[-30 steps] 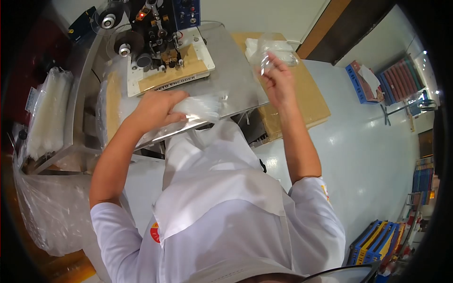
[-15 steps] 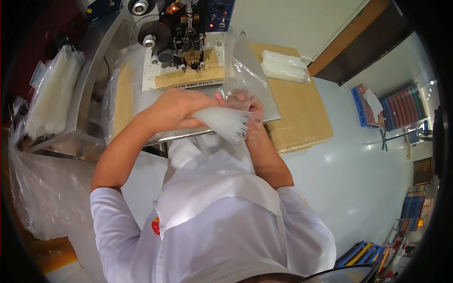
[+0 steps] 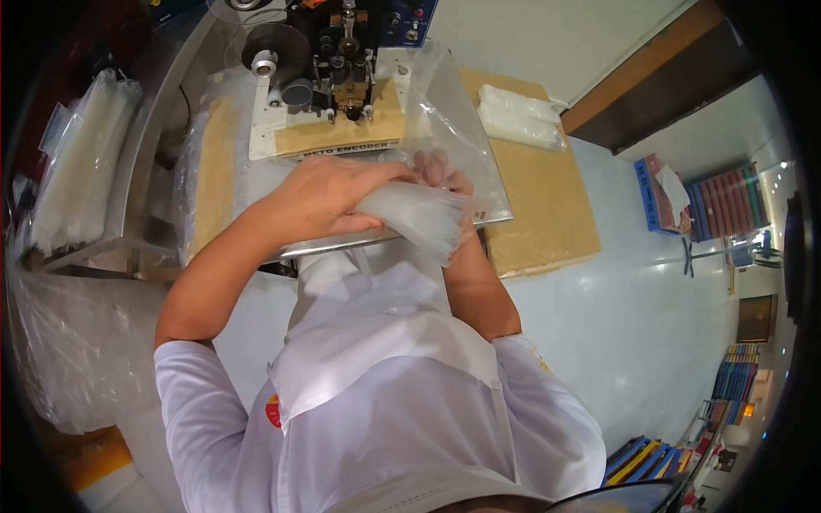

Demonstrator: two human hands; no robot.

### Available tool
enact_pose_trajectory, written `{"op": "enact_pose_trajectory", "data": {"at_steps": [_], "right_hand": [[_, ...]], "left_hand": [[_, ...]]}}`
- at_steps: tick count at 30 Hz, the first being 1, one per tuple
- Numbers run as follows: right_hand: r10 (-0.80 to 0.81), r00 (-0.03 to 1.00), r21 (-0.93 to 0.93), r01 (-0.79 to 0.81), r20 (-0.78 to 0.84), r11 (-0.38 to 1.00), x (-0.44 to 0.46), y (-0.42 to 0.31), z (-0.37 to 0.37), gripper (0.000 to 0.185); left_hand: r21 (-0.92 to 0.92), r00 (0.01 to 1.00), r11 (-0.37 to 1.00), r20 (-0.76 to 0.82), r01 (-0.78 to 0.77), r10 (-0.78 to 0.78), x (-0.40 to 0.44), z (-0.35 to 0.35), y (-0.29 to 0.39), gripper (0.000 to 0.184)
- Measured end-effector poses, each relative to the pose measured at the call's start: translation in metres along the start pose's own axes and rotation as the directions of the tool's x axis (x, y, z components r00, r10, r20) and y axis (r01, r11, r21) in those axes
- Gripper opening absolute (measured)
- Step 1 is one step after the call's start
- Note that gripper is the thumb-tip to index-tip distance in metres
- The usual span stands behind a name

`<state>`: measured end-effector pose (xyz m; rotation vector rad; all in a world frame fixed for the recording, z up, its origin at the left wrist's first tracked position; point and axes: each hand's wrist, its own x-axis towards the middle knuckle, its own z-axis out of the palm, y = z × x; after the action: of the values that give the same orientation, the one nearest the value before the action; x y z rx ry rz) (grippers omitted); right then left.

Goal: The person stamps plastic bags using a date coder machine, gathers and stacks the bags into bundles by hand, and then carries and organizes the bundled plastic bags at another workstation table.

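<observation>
A stack of clear plastic bags (image 3: 412, 221) is bent between my two hands, its loose ends spread in a fan to the right. My left hand (image 3: 321, 198) is closed around the left end of the stack, thumb below and fingers over the top. Behind the fanned ends is my right hand (image 3: 445, 173), its fingers curled against the bags and partly hidden by the film. A larger clear plastic sheet or bag (image 3: 453, 128) lies just beyond, over the metal worktop's right corner. Directly ahead stands a coding machine (image 3: 349, 81) whose front label reads "METO ENCODER".
Brown cardboard (image 3: 543, 205) lies to the right, bearing a white plastic-wrapped bundle (image 3: 520, 117). At the left, more bundled bags (image 3: 85, 167) rest in a metal tray, with a big plastic bag (image 3: 81, 350) hanging below. A blue box (image 3: 658, 195) and binders (image 3: 731, 201) stand farther right.
The fanned ends of the bags lie closer together and smoother now, and the right fingers have shifted up behind them. My left hand keeps its hold. The whole view has shifted slightly.
</observation>
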<state>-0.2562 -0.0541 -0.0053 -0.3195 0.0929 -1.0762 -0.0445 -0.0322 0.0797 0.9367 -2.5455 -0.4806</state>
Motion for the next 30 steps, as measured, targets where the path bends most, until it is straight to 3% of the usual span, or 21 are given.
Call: {"op": "enact_pose_trajectory", "data": {"at_steps": [2, 5, 7, 9, 11, 15, 17, 18, 19, 22, 24, 28, 30], "right_hand": [[-0.066, 0.996, -0.022, 0.067, 0.065, 0.997, 0.002, 0.004, -0.012, 0.005], [-0.054, 0.968, 0.071, 0.038, 0.246, 0.997, 0.007, 0.003, -0.015, 0.005], [-0.07, 0.969, 0.06, 0.057, 0.237, 0.997, 0.009, -0.001, -0.015, 0.007], [-0.16, 0.982, -0.082, 0.169, 0.102, 0.982, 0.009, -0.011, -0.02, 0.015], [-0.271, 0.955, -0.267, 0.294, 0.12, 0.918, 0.001, -0.041, -0.01, 0.034], [-0.483, 0.837, -0.587, 0.532, 0.257, 0.61, -0.03, -0.057, 0.05, 0.091], [-0.4, 0.665, -0.628, 0.74, 0.631, 0.241, -0.035, -0.039, 0.073, 0.115], [-0.318, 0.621, -0.625, 0.774, 0.717, 0.101, -0.037, -0.029, 0.08, 0.123], [-0.231, 0.566, -0.588, 0.808, 0.791, -0.033, -0.038, -0.02, 0.088, 0.132], [-0.124, 0.571, -0.582, 0.774, 0.812, -0.249, -0.037, 0.002, 0.094, 0.14], [-0.13, 0.522, -0.532, 0.775, 0.843, -0.341, -0.026, 0.009, 0.091, 0.138], [-0.115, 0.687, -0.639, 0.582, 0.717, -0.503, -0.045, 0.014, 0.08, 0.145], [-0.237, 0.723, -0.76, 0.593, 0.648, -0.267, -0.047, 0.013, 0.051, 0.137]], "left_hand": [[0.006, 1.0, 1.0, -0.005, -0.02, 0.021, 0.0, 0.001, 0.001, 0.057], [0.051, 0.997, 0.996, -0.038, -0.073, 0.074, -0.006, 0.006, 0.001, 0.056], [0.086, 0.991, 0.991, -0.082, -0.099, 0.106, -0.009, 0.007, 0.005, 0.055], [0.131, 0.993, 0.987, -0.07, -0.089, 0.098, -0.014, 0.008, 0.009, 0.054], [0.169, 0.991, 0.984, -0.109, -0.057, 0.077, -0.022, 0.006, 0.013, 0.053], [0.25, 0.943, 0.967, -0.331, 0.044, 0.042, -0.04, -0.002, 0.016, 0.051], [0.275, 0.903, 0.958, -0.427, 0.085, 0.043, -0.048, -0.011, 0.021, 0.051], [0.279, 0.888, 0.955, -0.457, 0.097, 0.043, -0.052, -0.017, 0.025, 0.051], [0.282, 0.875, 0.953, -0.482, 0.108, 0.043, -0.056, -0.023, 0.029, 0.052], [0.326, 0.87, 0.926, -0.493, 0.189, -0.004, -0.076, -0.042, 0.04, 0.057], [0.339, 0.908, 0.913, -0.412, 0.226, -0.072, -0.087, -0.057, 0.045, 0.058], [0.308, 0.965, 0.922, -0.189, 0.234, -0.182, -0.075, -0.07, 0.056, 0.056], [0.24, 0.982, 0.953, -0.089, 0.185, -0.168, -0.055, -0.06, 0.054, 0.056]]}}
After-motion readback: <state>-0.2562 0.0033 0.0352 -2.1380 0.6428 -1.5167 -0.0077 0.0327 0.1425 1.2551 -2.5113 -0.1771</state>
